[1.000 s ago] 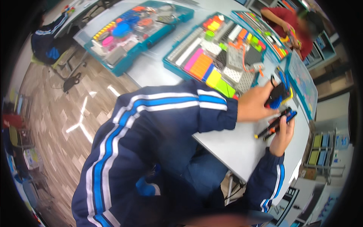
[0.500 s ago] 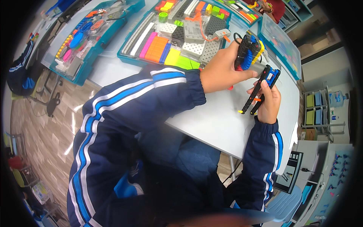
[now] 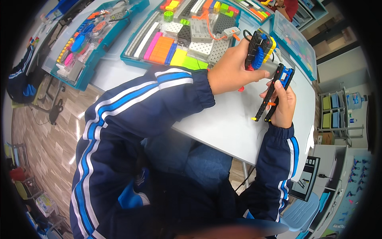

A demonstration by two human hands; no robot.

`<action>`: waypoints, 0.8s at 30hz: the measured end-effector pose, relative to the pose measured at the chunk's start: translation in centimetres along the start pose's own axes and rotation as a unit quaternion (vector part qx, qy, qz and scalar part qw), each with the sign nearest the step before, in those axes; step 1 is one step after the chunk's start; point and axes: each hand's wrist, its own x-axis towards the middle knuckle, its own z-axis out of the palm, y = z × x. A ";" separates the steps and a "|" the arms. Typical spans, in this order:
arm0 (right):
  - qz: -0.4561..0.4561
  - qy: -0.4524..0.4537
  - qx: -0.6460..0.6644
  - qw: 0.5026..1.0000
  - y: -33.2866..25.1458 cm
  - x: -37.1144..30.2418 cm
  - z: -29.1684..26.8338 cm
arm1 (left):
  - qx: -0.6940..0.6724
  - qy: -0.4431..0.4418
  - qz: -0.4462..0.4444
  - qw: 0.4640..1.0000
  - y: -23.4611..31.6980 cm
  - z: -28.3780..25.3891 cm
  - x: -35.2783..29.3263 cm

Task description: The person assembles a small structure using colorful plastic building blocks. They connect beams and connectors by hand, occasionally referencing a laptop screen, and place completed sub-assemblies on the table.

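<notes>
My left hand [image 3: 230,71] is closed round a block-built motor assembly [image 3: 258,49], black with a blue gear and yellow pieces on one side. A black cable loops from its top. In my right hand [image 3: 285,104] is a frame of black building beams [image 3: 269,97], joined by a blue piece near the top and an orange pin lower down. A yellow tip sticks out at its lower end. The frame's top is close beside the motor assembly; whether they touch I cannot tell. A small red piece [image 3: 241,89] lies on the table below my left hand.
A teal-edged parts case [image 3: 137,63] of coloured blocks fills the table's far side, with a grey battery box [image 3: 201,31] and orange cable on top. Another case [image 3: 84,81] stands at left. A clear lid [image 3: 296,51] lies at right. Another person's hand [image 3: 280,4] shows far off.
My view has shifted slightly, so the cases sit a little further left. Both hands keep their holds, and the beam frame has tilted very little, if at all.
</notes>
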 end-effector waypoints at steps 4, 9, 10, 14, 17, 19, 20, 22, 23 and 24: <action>0.012 0.005 -0.009 1.000 0.0 0.0 0.0 | -0.010 -0.012 -0.014 1.000 0.3 -0.1 -0.1; 0.003 -0.007 -0.004 1.000 0.0 0.0 -0.1 | -0.037 -0.015 -0.019 0.999 0.6 -0.1 -0.2; 0.006 -0.003 -0.005 1.000 0.0 0.0 -0.1 | -0.041 -0.018 -0.027 0.999 0.6 -0.1 -0.2; -0.009 -0.017 -0.008 1.000 0.3 0.1 -0.1 | -0.075 -0.029 -0.058 0.995 0.6 -0.3 -0.2; -0.016 -0.015 -0.015 1.000 0.4 0.1 0.0 | -0.091 -0.038 -0.064 0.993 0.6 -0.4 -0.1; -0.016 -0.006 -0.018 1.000 0.4 0.1 0.0 | -0.093 -0.039 -0.063 0.993 0.5 -0.4 -0.1; -0.019 -0.006 -0.019 1.000 0.4 0.1 0.1 | -0.093 -0.037 -0.062 0.993 0.5 -0.4 -0.1; -0.021 -0.003 -0.020 1.000 0.5 0.2 0.2 | -0.088 -0.036 -0.064 0.993 0.5 -0.5 -0.1; -0.021 -0.004 -0.018 1.000 0.5 0.2 0.2 | -0.083 -0.037 -0.068 0.994 0.5 -0.5 -0.1; -0.020 -0.005 -0.015 1.000 0.5 0.2 0.2 | -0.078 -0.038 -0.071 0.994 0.5 -0.6 -0.1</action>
